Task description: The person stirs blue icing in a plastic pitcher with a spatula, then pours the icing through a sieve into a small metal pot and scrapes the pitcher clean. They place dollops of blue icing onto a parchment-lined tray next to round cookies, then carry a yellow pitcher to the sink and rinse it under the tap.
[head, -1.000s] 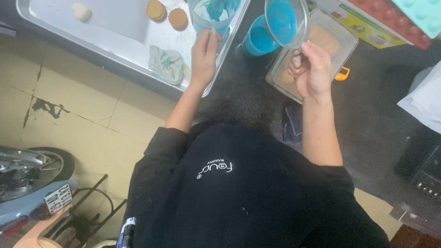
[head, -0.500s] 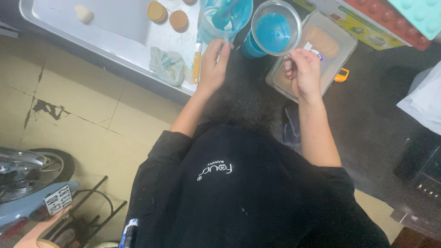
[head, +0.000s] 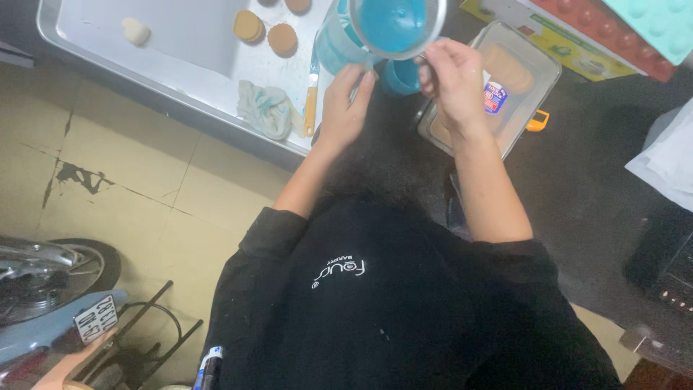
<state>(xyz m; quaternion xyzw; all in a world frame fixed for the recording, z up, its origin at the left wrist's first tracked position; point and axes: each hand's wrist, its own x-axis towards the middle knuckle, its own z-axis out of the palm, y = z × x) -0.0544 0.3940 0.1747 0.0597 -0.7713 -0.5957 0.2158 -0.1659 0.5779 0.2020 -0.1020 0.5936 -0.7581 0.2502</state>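
I see the right hand [head: 453, 79] clenched on the handle of a clear measuring cup [head: 393, 25] of blue liquid, tipped over a clear container [head: 339, 47]. Left hand [head: 345, 108] steadies that container, fingers spread. Looks light, rigid, slippery when wet; spill risk. Dark desk [head: 577, 180], metal tray [head: 180, 43], tiled floor [head: 144, 166].

Single head view, steeply downward, close overhead
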